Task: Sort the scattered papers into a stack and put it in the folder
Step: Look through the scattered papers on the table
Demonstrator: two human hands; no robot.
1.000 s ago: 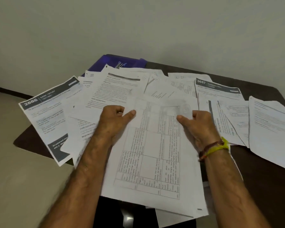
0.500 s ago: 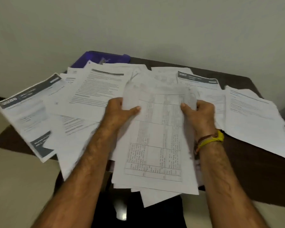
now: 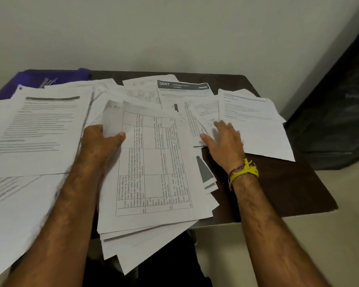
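Head view: left hand [image 3: 101, 139] grips stack [image 3: 153, 172]; one sheet [image 3: 184, 90] reads "3667".

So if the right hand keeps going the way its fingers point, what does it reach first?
The right hand points up-table; its fingertips already lie on loose sheets. Straight on, it likely meets the sheet headed 3667 next, though depth is unclear.

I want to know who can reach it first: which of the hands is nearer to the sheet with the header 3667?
Right. The right hand lies open on the papers just below the 3667 sheet; the left hand grips the table-printed stack, farther left.
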